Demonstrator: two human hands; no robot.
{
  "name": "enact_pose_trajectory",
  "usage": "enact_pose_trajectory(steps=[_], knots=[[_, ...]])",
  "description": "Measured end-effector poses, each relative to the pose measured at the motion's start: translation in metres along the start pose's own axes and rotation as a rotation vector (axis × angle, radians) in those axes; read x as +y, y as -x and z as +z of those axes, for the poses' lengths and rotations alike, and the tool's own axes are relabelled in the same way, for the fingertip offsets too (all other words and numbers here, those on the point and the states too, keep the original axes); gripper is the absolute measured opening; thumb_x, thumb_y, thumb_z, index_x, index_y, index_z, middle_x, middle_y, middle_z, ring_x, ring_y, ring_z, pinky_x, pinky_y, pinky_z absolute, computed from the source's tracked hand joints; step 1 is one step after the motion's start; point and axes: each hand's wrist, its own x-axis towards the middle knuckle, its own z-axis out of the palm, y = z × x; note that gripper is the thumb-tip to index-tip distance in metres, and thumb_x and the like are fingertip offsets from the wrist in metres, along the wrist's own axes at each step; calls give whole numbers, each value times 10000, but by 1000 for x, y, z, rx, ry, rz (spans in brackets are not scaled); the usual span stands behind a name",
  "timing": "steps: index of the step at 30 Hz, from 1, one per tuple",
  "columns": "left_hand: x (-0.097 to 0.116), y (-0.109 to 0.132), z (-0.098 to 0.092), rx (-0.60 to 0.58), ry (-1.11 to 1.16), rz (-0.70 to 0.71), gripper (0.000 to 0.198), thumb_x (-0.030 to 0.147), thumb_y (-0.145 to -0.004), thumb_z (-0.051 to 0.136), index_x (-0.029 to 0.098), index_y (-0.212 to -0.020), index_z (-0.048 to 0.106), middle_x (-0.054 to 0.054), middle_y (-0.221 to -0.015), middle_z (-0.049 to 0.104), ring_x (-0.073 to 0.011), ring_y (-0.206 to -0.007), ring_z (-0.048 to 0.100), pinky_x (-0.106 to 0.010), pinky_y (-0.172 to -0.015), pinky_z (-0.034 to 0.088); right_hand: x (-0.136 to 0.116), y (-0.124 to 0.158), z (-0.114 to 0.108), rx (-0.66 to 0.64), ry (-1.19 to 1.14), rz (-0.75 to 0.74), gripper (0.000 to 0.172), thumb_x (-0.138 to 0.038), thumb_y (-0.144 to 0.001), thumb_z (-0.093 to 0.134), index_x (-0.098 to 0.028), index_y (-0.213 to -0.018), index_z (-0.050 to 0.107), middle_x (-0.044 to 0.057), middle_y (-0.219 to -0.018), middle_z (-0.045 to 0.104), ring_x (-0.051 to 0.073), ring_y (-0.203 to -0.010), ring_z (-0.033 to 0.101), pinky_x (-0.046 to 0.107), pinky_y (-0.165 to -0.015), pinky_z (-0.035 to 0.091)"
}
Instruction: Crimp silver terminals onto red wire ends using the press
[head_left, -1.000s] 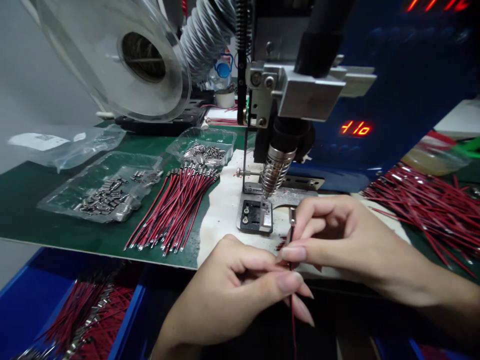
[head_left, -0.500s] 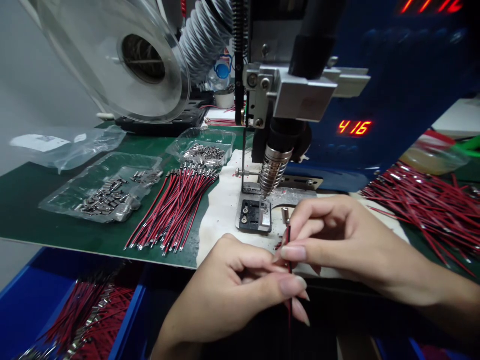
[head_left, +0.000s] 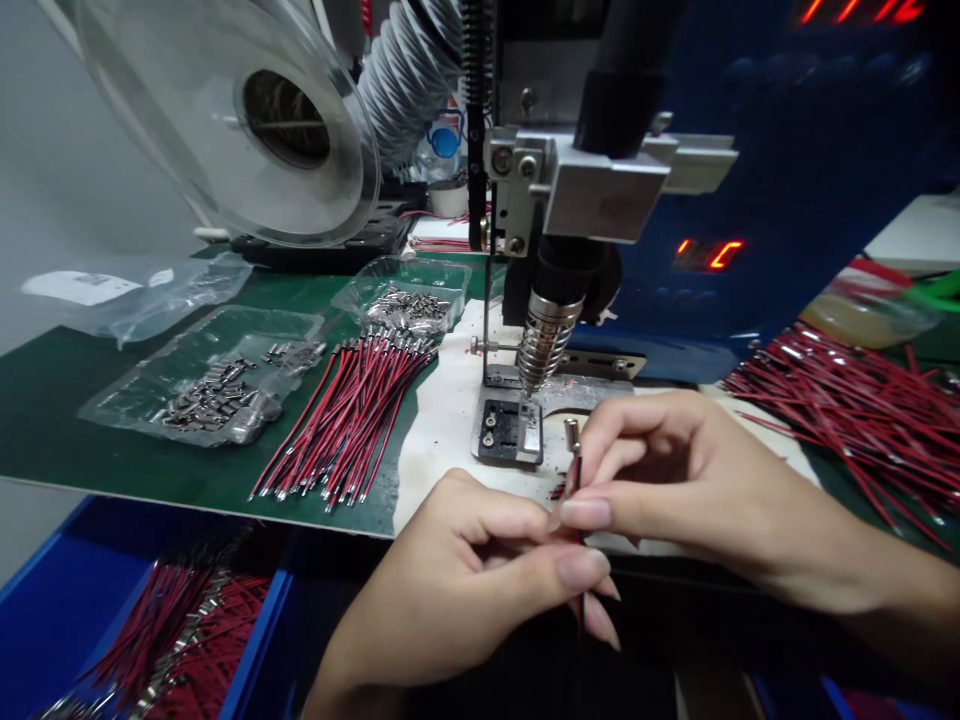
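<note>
1. The right hand (head_left: 675, 480) is pinching a thin red-and-black wire (head_left: 576, 478) between thumb and forefinger, grip closed tight on it just below the small metal tube (head_left: 571, 434) at the wire's tip.
2. The left hand (head_left: 465, 580) is pinching the same wire lower down, grip closed too, fingertips touching those of the right hand.
3. The wire is standing nearly upright, its metal tip sitting just right of the small metal fixture (head_left: 508, 430) on the bench (head_left: 67, 420).
4. Directly above the fixture, the ribbed nozzle (head_left: 541, 340) of the machine is pointing down at it.
5. Left of the fixture, a fanned bundle of red wires (head_left: 352, 415) is lying on the green mat, with clear bags of metal tubes (head_left: 214, 395) further left.
6. Right of the fixture, behind the right hand, a loose heap of red wires (head_left: 847, 410) is spreading out.
7. Above and right of the fixture, a red display (head_left: 709, 254) is glowing, digits unreadable.
</note>
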Motion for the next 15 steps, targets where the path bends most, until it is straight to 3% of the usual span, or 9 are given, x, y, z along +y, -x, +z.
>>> enact_pose_trajectory(steps=[10,15], knots=[[3,-3,0,12,17,22,290,331,-988,615,120,-887,786,-66,-780,784,-152,-734,712,-226,-772,527,-2,-4,-2,46,154,-60,325,-444,-744,872,-175,-829,709,19,-690,721,129,-584,665,181,-537,508],[3,1,0,30,53,-3,343,390,-998,586,105,-871,728,-79,-744,750,-148,-692,689,-233,-714,513,-3,20,-8,308,679,-333,396,-496,-862,752,-171,-649,677,45,-626,657,127,-583,609,208,-520,454]])
